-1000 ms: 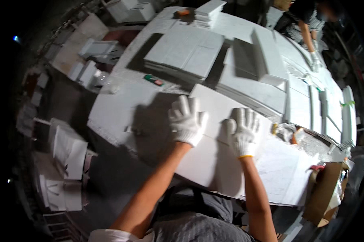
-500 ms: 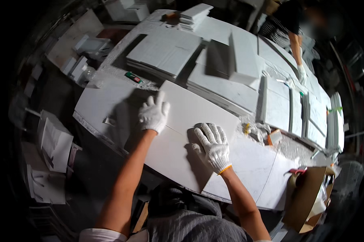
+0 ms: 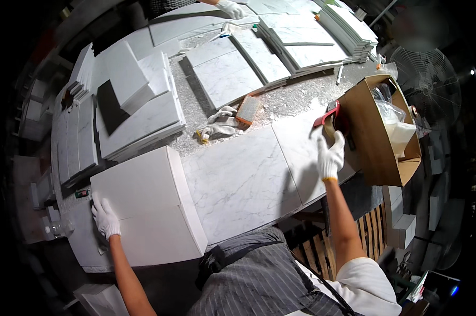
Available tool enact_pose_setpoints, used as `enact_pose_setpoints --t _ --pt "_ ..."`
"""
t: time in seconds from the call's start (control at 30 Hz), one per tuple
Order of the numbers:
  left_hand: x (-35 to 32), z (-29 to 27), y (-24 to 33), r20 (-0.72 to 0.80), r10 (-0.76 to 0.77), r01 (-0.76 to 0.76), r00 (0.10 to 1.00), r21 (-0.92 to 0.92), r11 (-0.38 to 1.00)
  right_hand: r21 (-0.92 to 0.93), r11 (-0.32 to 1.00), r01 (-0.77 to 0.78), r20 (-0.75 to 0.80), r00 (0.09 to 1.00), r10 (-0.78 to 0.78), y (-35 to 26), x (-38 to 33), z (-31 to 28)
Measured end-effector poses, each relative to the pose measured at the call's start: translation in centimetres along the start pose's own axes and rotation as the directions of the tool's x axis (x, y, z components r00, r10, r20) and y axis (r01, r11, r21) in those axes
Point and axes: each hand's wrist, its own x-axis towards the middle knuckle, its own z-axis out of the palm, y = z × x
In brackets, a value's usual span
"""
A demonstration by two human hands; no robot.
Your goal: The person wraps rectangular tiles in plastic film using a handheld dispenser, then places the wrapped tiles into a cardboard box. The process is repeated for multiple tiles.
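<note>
A flat white carton [image 3: 143, 205] with a seam across its top lies on the table in front of me, to the left. My left hand [image 3: 105, 218], in a white knit glove, rests along its left edge with the fingers extended. Far to the right, my gloved right hand [image 3: 330, 158] reaches up with fingers apart, at the near side of a red tape dispenser [image 3: 331, 111] with a brown roll. Whether the fingertips touch the roll I cannot tell. The dispenser lies against an open brown cardboard box [image 3: 368, 138].
White marble-patterned tiles [image 3: 238, 181] cover the near tabletop. Beyond stand tile stacks [image 3: 143, 134], a loose pair of gloves [image 3: 217, 126] and an orange-edged block [image 3: 248, 109]. A green cutter [image 3: 82, 194] lies left. A co-worker's gloved hand [image 3: 230, 9] is at the far edge; a fan [image 3: 425, 79] stands right.
My view has turned to the right. My right hand has left the carton's top and moved right to the tape dispenser. My left hand stays at the carton's left edge.
</note>
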Motion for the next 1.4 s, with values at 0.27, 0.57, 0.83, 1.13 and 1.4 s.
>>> enact_pose_setpoints --t 0.27,0.57,0.83,1.13,1.4 --pt "0.4 -0.2 0.2 -0.001 0.04 -0.04 0.999 -0.042 0.998 -0.351 0.848 -0.397 0.368 0.774 0.515 1.5 12.4 3.5" --pt "-0.8 -0.8 -0.7 0.002 0.071 -0.07 0.997 -0.12 0.99 -0.44 0.888 -0.132 0.415 0.847 0.332 0.2 9.6 4.7" --pt "-0.9 -1.3 1.8 0.003 -0.056 0.055 0.998 0.121 0.991 0.471 0.198 -0.86 0.762 0.283 -0.582 -12.0 -4.2 -1.4" --pt "-1.0 -1.3 2.0 -0.104 0.0 0.008 0.995 0.079 0.997 0.542 0.542 -0.642 0.605 -0.15 -0.782 -38.4 -19.5 -2.4" --pt "-1.3 -2.4 1.1 -0.372 0.138 -0.241 0.918 -0.245 0.939 0.608 0.606 -0.514 0.572 -0.246 -0.783 -38.7 -24.3 4.3"
